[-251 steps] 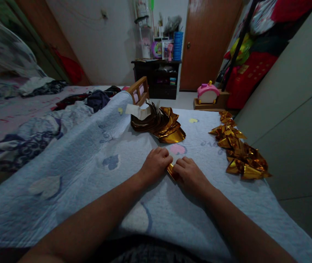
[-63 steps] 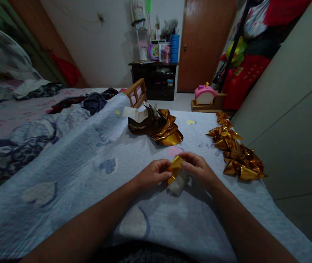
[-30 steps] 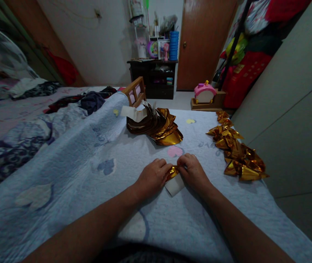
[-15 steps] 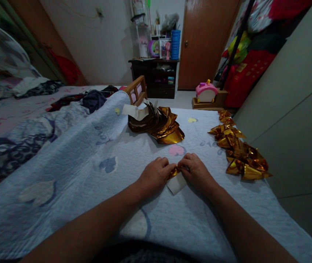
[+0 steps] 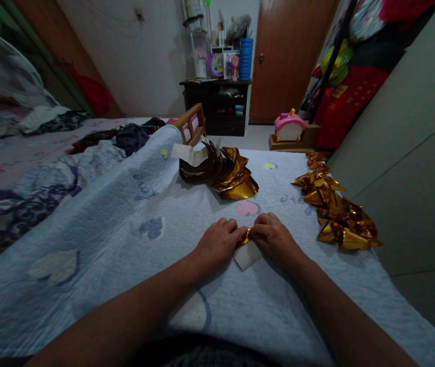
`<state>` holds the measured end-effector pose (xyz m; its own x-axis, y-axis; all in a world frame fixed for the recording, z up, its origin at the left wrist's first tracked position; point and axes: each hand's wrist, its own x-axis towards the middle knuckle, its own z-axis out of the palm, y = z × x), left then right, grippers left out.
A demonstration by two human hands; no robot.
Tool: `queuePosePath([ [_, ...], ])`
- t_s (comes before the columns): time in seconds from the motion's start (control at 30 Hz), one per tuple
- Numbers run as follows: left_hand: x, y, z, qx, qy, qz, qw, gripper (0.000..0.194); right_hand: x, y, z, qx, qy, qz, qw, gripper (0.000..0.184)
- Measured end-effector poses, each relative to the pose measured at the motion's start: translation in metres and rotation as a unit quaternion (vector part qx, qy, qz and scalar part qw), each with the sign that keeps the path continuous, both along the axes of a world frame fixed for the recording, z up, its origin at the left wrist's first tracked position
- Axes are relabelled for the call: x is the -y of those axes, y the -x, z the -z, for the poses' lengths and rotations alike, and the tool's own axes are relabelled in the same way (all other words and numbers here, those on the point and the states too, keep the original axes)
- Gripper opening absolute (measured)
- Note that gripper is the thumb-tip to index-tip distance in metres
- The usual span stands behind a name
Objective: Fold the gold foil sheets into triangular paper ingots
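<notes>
A sheet of gold foil paper [image 5: 248,255] lies on the bed in front of me, its whitish side showing toward me and its far edge rolled to the gold side. My left hand [image 5: 221,240] pinches the left end of that rolled edge. At the other end my right hand [image 5: 273,237] is closed on the paper with thumb and fingertips. Beyond my hands rests a fanned stack of gold foil sheets [image 5: 236,176]. On the right lies a pile of folded gold foil pieces [image 5: 334,206] with pointed ends. My fingers hide part of the held sheet.
A pale blue quilt [image 5: 126,270] with heart patterns covers the bed and rises in a ridge on the left. A wooden rail [image 5: 192,125] stands behind the stack. Further back are a dark cabinet [image 5: 215,109] and a pink toy [image 5: 290,126].
The fingers of my right hand have closed in slightly on the rolled edge. The view has shifted a little; the stack and the folded pieces lie as before.
</notes>
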<state>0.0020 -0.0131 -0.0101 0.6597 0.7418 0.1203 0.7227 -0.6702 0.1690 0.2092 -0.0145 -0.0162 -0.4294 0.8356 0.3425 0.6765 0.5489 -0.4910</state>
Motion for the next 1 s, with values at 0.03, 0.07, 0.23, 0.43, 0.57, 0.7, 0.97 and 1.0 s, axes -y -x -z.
queuePosePath([
  [0.03,0.0007,-0.0003,-0.0007,0.0,-0.001,0.0,1.0,0.027,0.0002,0.0003,-0.0004,0.003,-0.008,-0.003,1.0,0.016],
  [0.07,0.0015,-0.0006,-0.0014,0.0,-0.002,0.0,1.0,0.027,0.0003,0.0006,-0.0009,0.009,-0.018,-0.006,1.0,0.016],
  [0.23,0.0032,-0.0017,-0.0015,0.001,-0.004,-0.006,1.0,0.025,0.001,0.0023,-0.0017,0.037,-0.042,-0.016,0.998,0.018],
  [0.43,0.003,-0.0013,0.0004,-0.003,-0.019,-0.004,1.0,0.024,0.0019,0.0024,-0.0027,0.039,-0.035,-0.015,0.999,0.016],
  [0.57,0.0035,-0.0012,0.0003,-0.003,-0.019,-0.006,1.0,0.023,0.0023,0.0017,-0.0039,0.033,-0.03,-0.024,0.999,0.015],
  [0.7,0.0047,-0.0016,-0.0002,-0.006,-0.016,-0.005,1.0,0.024,0.0023,0.001,-0.0031,0.026,-0.028,-0.029,0.999,0.014],
  [0.97,0.0077,-0.0028,-0.0039,-0.044,-0.037,-0.002,0.998,0.025,0.002,-0.0007,-0.0036,0.036,-0.026,-0.044,0.998,0.016],
  [1.0,0.008,-0.0029,-0.0043,-0.046,-0.039,-0.001,0.998,0.024,0.0021,-0.0009,-0.0042,0.039,-0.025,-0.046,0.998,0.016],
])
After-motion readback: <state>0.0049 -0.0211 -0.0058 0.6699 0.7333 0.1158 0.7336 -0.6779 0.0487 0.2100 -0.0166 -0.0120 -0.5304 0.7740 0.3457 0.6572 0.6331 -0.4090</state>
